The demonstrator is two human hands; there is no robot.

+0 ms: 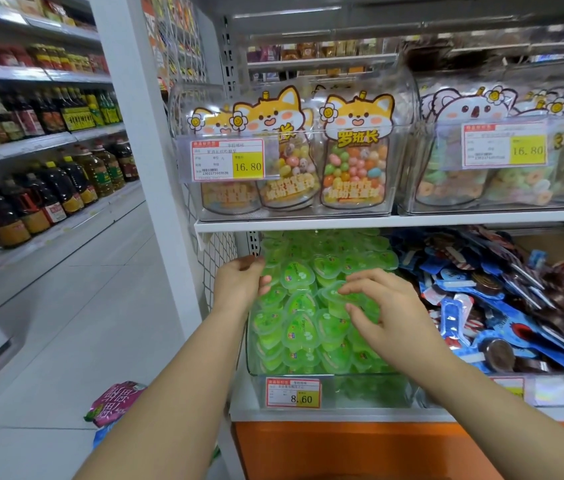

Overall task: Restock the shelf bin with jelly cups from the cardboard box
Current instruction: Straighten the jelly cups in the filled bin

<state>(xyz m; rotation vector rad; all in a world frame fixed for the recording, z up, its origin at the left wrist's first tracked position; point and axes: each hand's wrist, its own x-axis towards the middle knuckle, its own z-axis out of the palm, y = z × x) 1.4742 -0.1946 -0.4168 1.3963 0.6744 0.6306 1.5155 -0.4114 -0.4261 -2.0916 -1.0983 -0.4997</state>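
Far to the left, across the aisle floor, stand the oil bottles (48, 195), and nearer us some pink packets (114, 400) lie on the floor, none of which belongs to our job. Next comes our left hand (240, 284), set against the left flank of the heap, its fingers (264, 281) bent inward with the tips on the cups; we judge it serves as a wall so that nothing slides off that side, though we cannot tell whether it actually grips a cup. The green jelly cups (303, 327) fill the clear shelf bin (360, 375) on the lower shelf, piled well above its front rim and sloping up towards the back (the price tag (293, 393) clipped to the front reads 8.60). A heap this high is loose, which is probably why both hands are on it at once. Our right hand (382, 306) hovers over the middle of the pile, fingers (360, 277) spread and arched with the tips resting on the top cups, the thumb apart below, and as far as we can see it is closed round nothing; it seems to be patting and levelling. Just right of the bin lies a heap of blue-wrapped snacks (481, 306), so keeping the cups from spilling over matters. The cardboard box is not in view.
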